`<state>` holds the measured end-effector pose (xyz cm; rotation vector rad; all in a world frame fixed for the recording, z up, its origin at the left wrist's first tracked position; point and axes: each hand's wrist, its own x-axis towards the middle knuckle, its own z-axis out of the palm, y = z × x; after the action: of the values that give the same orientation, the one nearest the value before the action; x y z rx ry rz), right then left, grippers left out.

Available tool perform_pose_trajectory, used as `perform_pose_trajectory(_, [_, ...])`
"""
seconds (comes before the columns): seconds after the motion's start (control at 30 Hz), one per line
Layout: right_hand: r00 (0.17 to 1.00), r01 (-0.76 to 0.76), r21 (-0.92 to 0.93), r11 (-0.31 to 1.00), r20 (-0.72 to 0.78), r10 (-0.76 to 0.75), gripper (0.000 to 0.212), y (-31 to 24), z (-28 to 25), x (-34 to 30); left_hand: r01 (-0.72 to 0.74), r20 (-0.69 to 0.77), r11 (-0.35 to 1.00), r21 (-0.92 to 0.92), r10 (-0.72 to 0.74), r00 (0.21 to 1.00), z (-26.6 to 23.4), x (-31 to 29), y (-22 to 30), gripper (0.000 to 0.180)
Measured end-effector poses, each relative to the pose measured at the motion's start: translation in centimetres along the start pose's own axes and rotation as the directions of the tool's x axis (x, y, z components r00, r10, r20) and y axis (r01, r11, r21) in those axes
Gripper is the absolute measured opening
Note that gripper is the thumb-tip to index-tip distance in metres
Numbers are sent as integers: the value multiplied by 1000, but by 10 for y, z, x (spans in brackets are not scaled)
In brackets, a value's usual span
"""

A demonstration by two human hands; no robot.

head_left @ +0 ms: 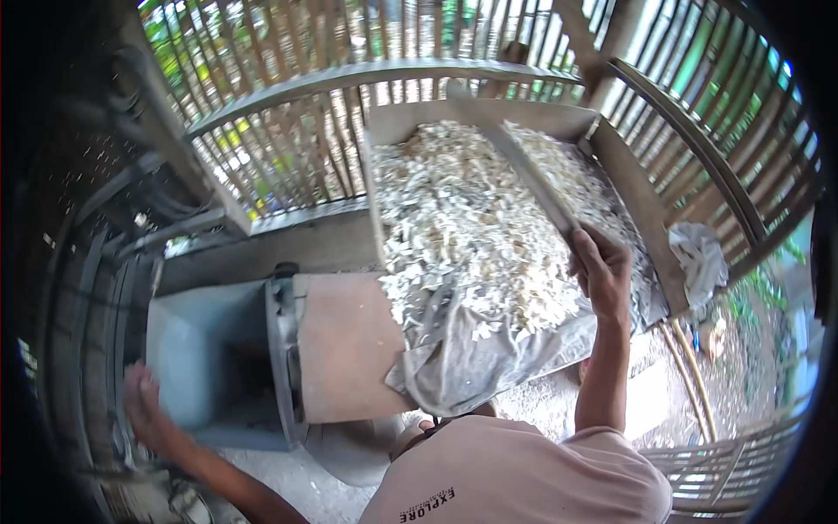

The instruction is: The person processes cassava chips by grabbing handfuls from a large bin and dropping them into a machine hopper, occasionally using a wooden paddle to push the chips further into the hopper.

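Observation:
My right hand point(602, 266) is closed round the lower end of a flat wooden stick point(528, 170). The stick slants up and away to the left over a broad heap of pale chips point(471, 218), and its far end is blurred. A grey cloth sheet point(471, 349) lies under the heap's near edge. On the left, my left hand point(147, 406) is at the outer side of a blue-grey metal hopper point(179, 349). Its fingers look stretched out, somewhat smeared, with nothing visible in them. Dark shadow hides the hopper's bottom.
A reddish-brown flat sheet point(349, 345) bridges the hopper and the heap. Boards point(642, 210) wall in the chips. Slatted bamboo fencing point(288, 162) stands behind, with a wooden rail across it. A white sack point(698, 262) hangs at the right, above long poles point(690, 380).

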<state>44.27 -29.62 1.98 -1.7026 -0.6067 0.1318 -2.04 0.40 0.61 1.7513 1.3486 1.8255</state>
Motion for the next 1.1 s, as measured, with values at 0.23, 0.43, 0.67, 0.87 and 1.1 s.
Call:
perform_pose_trajectory(0.23, [715,-446,-398,802,-698,51,30,216,-142,-10,-375,-174,767,-520,335,926,87,-123,132,33])
perform_pose_trajectory(0.43, [726,-628,-660,413,-688,4,35,299,-169,7,223,891,931,-288,175,420,261,-306,143,64])
perform_pose_trajectory(0.67, [997,63,-634,771,9,-74,71,295,-97,59,-340,917,940,-13,147,371,339,-414,125,140])
perform_pose_trajectory(0.87, [976,68,-577,814,208,66,111,314,-65,130,-166,884,977,133,-41,465,394,-413,141,147])
perform_pose_trajectory(1.1, [964,120,-182,976,255,-72,113,326,-22,140,-4,794,999,45,-33,606,427,-421,140,131])
